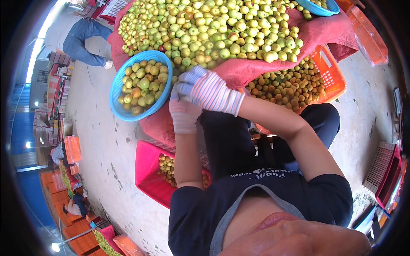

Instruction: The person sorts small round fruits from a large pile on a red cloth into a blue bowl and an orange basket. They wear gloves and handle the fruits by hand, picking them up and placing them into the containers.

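Note:
Both of my hands wear striped knit gloves and meet at the near edge of a heap of green and yellowish jujube-like fruit (pixel 205 28) on a red cloth (pixel 250 68). My right hand (pixel 208 89) lies over the fingers of my left hand (pixel 184 108); whether a fruit is between them is hidden. Just left of them a blue plastic basket (pixel 115 96) holds fruit, some with brown patches. An orange crate (pixel 336 78) of browner fruit stands at the right, under the cloth's edge. Below my left forearm is a pink crate (pixel 147 179) with more fruit.
Another blue basket (pixel 333 9) sits at the heap's top right. A person in jeans (pixel 80 38) is at the upper left, with further people, cartons (pixel 45 128) and orange crates (pixel 72 148) along the left. Stacked crates (pixel 384 172) stand at the right on the concrete floor (pixel 96 128).

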Action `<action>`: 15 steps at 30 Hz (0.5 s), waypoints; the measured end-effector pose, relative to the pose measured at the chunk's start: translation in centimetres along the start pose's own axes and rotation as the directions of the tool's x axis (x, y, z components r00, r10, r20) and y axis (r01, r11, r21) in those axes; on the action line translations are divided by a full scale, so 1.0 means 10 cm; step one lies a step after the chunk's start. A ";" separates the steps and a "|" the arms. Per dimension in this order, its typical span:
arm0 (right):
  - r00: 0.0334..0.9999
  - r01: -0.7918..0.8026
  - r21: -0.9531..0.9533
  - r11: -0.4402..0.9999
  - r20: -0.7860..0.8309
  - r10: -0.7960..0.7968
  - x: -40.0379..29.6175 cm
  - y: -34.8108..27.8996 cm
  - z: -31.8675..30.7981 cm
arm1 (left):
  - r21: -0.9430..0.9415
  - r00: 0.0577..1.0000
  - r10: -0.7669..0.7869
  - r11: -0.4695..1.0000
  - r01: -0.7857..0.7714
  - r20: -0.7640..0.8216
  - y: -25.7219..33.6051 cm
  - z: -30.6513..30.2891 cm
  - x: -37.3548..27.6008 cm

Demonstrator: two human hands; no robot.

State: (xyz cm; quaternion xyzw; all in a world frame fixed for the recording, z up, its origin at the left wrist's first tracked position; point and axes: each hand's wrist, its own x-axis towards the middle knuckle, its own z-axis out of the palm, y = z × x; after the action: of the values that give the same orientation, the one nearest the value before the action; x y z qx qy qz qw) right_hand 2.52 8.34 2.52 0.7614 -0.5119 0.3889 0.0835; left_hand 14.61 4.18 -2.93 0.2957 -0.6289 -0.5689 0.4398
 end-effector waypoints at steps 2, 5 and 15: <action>0.992 0.049 0.019 0.999 0.111 -0.051 -0.01 -0.21 0.05 | 0.259 0.995 0.083 0.964 -0.068 -0.048 0.10 -0.09 -0.22; 0.960 0.047 0.269 0.962 0.254 -0.118 -0.09 -0.50 0.08 | 0.477 0.990 0.117 0.876 -0.068 -0.075 0.36 -0.38 -0.61; 0.702 -0.603 -0.264 0.753 0.273 0.658 -0.14 1.77 -0.52 | -0.531 0.599 -0.718 0.681 0.504 -0.354 0.58 -1.93 -2.33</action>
State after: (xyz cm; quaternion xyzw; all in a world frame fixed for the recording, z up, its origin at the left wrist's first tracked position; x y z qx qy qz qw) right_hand -15.33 3.90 0.37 0.5867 -0.7767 0.2115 -0.0883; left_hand 42.76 16.76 -3.02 0.5530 -0.2135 -0.6886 0.4176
